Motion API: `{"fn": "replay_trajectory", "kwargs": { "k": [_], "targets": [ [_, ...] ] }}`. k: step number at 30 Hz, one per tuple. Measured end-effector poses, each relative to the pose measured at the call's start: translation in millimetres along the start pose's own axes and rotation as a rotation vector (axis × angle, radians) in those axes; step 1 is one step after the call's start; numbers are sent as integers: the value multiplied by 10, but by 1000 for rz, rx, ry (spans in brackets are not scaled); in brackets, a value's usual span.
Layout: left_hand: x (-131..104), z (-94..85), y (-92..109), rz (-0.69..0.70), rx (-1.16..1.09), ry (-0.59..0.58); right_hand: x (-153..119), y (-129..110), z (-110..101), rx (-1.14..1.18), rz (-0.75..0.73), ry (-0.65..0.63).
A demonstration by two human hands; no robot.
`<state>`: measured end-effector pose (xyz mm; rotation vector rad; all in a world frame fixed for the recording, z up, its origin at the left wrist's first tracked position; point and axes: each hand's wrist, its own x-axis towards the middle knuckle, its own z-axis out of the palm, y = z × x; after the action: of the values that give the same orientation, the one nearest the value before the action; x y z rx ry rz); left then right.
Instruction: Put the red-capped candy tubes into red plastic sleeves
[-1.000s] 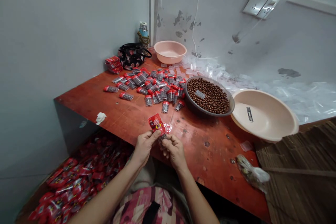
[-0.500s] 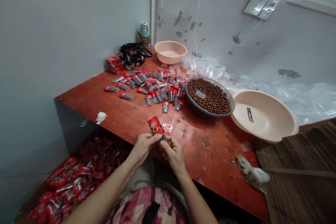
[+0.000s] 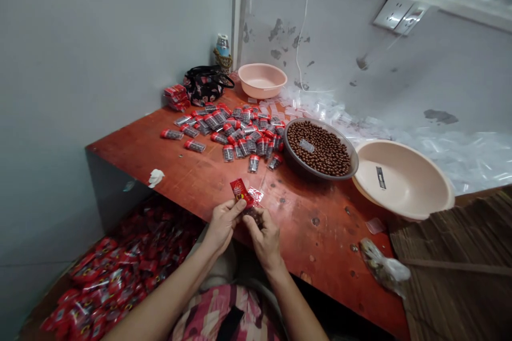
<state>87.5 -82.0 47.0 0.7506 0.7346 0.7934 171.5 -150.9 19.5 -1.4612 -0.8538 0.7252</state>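
Note:
Between my two hands, at the table's front edge, is a red packet (image 3: 241, 192) with a dark lower part. My left hand (image 3: 224, 224) pinches its lower left side with the thumb on top. The fingers of my right hand (image 3: 264, 233) are curled round the dark lower part, which they partly hide. Beyond them lies a heap of small clear packs with red tops (image 3: 251, 145) and dark contents. A grey bowl (image 3: 353, 166) full of brown balls (image 3: 334, 149), with a small clear piece (image 3: 306, 145) on top, stands to the right of the heap.
A beige basin (image 3: 416, 181) and a knotted plastic bag (image 3: 384, 266) are on the right, beside stacked cardboard (image 3: 460, 256). At the back are a pink basin (image 3: 262, 81), a black bag (image 3: 204, 88) and clear plastic pieces (image 3: 472, 154). Red packets (image 3: 120, 277) fill the lower left.
The red packet has turned more upright and shifted slightly right. My left thumb lies higher on it, and more of the dark lower part shows between my hands. The view has moved slightly.

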Motion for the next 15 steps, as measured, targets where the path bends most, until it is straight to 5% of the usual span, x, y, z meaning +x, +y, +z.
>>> {"fn": "replay_trajectory", "kwargs": {
  "k": [8, 15],
  "targets": [
    [-34, -12, -46, -27, 36, 43, 35, 37, 76, 427, 277, -100],
    [2, -47, 39, -55, -94, -118, 80, 65, 66, 773, 469, -294]
  ]
}}
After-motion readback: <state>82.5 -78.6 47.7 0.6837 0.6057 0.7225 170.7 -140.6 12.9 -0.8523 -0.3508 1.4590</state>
